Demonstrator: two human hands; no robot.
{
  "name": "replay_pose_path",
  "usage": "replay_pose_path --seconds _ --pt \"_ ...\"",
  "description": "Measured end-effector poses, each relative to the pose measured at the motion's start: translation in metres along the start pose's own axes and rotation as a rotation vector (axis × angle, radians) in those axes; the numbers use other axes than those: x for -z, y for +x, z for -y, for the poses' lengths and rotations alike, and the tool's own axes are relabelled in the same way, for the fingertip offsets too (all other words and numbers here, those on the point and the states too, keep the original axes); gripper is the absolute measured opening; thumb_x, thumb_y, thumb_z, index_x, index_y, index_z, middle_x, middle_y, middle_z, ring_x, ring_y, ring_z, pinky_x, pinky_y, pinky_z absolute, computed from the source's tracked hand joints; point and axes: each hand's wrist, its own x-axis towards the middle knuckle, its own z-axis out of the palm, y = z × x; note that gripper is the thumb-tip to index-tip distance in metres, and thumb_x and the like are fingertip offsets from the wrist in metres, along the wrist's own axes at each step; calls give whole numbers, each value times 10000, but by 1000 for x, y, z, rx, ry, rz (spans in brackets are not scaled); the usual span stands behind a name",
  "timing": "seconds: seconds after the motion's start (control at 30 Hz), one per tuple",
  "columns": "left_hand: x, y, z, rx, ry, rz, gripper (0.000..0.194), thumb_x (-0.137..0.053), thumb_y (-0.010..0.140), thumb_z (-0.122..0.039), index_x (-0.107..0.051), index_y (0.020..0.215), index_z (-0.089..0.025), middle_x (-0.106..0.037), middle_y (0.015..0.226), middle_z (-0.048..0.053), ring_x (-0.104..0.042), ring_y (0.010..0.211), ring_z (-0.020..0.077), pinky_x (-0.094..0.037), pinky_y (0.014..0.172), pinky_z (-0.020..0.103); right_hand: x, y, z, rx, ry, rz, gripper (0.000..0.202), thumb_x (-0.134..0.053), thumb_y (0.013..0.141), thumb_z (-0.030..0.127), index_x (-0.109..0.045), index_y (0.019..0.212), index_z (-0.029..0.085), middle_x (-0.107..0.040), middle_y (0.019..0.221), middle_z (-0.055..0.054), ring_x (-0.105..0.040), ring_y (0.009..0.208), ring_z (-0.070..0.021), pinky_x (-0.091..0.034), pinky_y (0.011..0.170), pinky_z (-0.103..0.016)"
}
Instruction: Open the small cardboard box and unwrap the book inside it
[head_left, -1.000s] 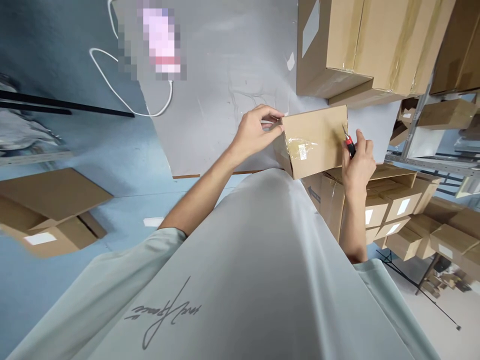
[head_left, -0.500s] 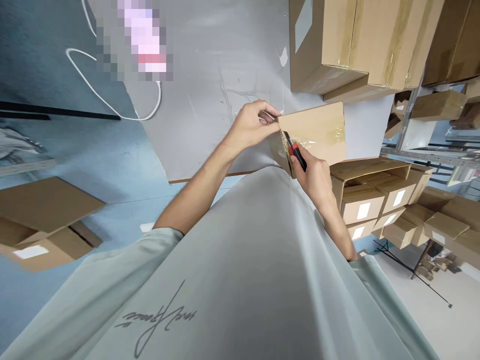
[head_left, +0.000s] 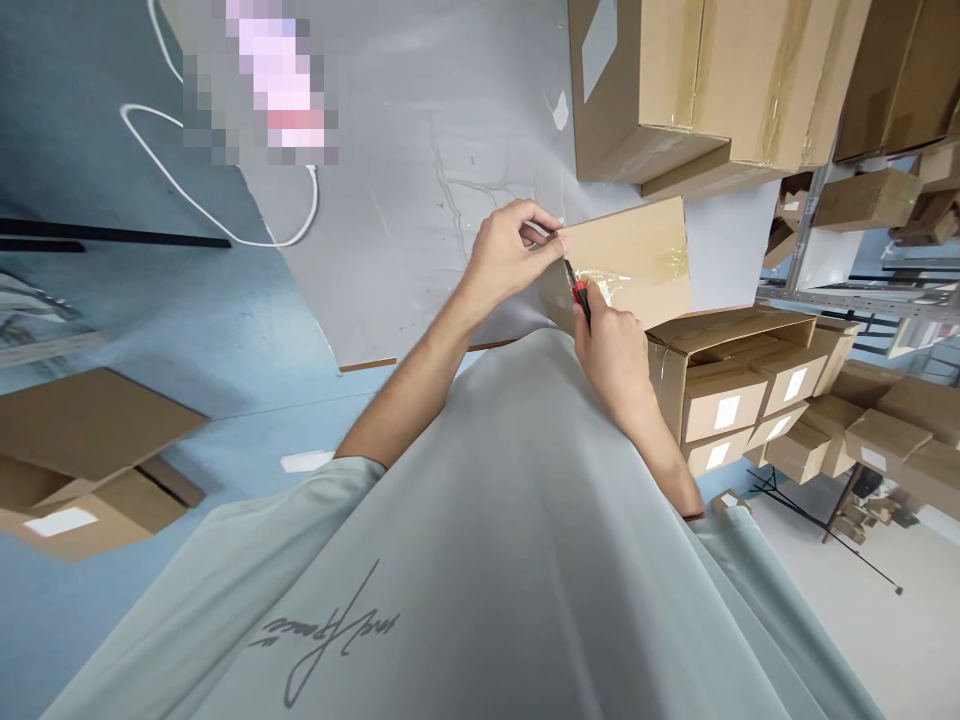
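Observation:
A small cardboard box [head_left: 637, 245] with clear tape across its top lies on the grey table [head_left: 390, 200], near the edge closest to me. My left hand [head_left: 514, 245] pinches the box's left far corner between thumb and fingers. A red and black utility knife [head_left: 581, 292] is gripped in my right hand [head_left: 615, 355]. Its tip points at the box's left edge, just below my left fingertips. Whether the blade touches the cardboard is too small to tell.
Large taped boxes [head_left: 675, 90] stand at the table's back right. Below the table's right side, an open carton [head_left: 667, 380] holds several small boxes. An open box [head_left: 97, 450] sits at the left. A white cable [head_left: 217, 235] loops over the table's left edge.
My right hand and the knife have moved up and slightly left along the box's edge, towards my left fingers. My left hand keeps its pinch on the corner.

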Motion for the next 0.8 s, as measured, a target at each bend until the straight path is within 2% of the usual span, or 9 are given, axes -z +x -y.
replay_pose_path --seconds 0.07,0.27,0.37,0.43,0.57,0.6,0.67,0.77,0.8 --pt "0 -1 -2 2 7 -11 185 -839 929 -315 -774 1089 -250 -831 1142 25 -814 1059 238 -681 1051 454 4 -1 2 15 -8 -3 586 -335 1196 490 -568 1642 190 -816 947 -176 -802 998 -396 -592 997 -569" --pt "-7 -8 -4 -6 41 -39 152 -812 963 -309 -774 1097 -249 -818 1204 33 -816 1103 239 -679 1045 422 20 -19 -8 -30 -153 172 509 -394 1168 460 -729 1460 211 -817 995 -236 -789 954 -419 -613 879 -547" --pt "-10 -11 -5 -9 44 -68 144 -810 975 -308 -770 1100 -249 -816 1207 33 -816 1093 223 -679 1026 384 19 -28 -4 -53 -159 189 467 -427 1164 404 -714 1486 225 -821 961 -223 -801 915 -397 -620 835 -510" --pt "-12 -12 -6 -2 38 -87 129 -819 972 -301 -770 1080 -251 -817 1191 29 -819 1058 211 -682 1005 365 22 -38 4 -111 -210 270 471 -436 1158 323 -671 1547 201 -829 974 -222 -815 921 -389 -620 817 -484" --pt "-14 -16 -10 24 41 -141 135 -827 986 -331 -768 1083 -259 -815 1192 35 -818 1069 207 -679 1002 344 48 -67 3 -134 -276 400 472 -478 1147 287 -645 1578 188 -854 1030 -180 -825 938 -349 -582 810 -395" --pt "-15 -18 -10 28 49 -156 149 -819 999 -355 -768 1100 -259 -812 1209 42 -815 1094 212 -677 1014 347 56 -71 -7 -103 -240 350 446 -489 1150 323 -677 1536 205 -857 1032 -160 -820 929 -333 -568 809 -376" --pt "-18 -23 -11 30 64 -182 209 -795 1026 -427 -767 1149 -261 -806 1255 57 -807 1151 231 -669 1054 369 67 -67 -40 -75 -124 119 405 -508 1148 426 -746 1406 223 -849 1010 -127 -801 905 -309 -545 804 -354" --pt "-26 -33 -12 39 64 -234 375 -750 1045 -583 -751 1261 -276 -792 1354 76 -784 1243 266 -644 1138 425 62 -26 -112 -170 76 -337 465 -575 1094 601 -781 1178 193 -793 894 -100 -760 839 -292 -535 779 -356" --pt "-29 -36 -12 41 54 -255 443 -738 1040 -638 -740 1303 -281 -783 1387 86 -771 1279 277 -632 1166 443 56 -7 -136 -193 161 -418 481 -627 1053 644 -773 1118 190 -766 849 -79 -744 804 -279 -538 762 -354"
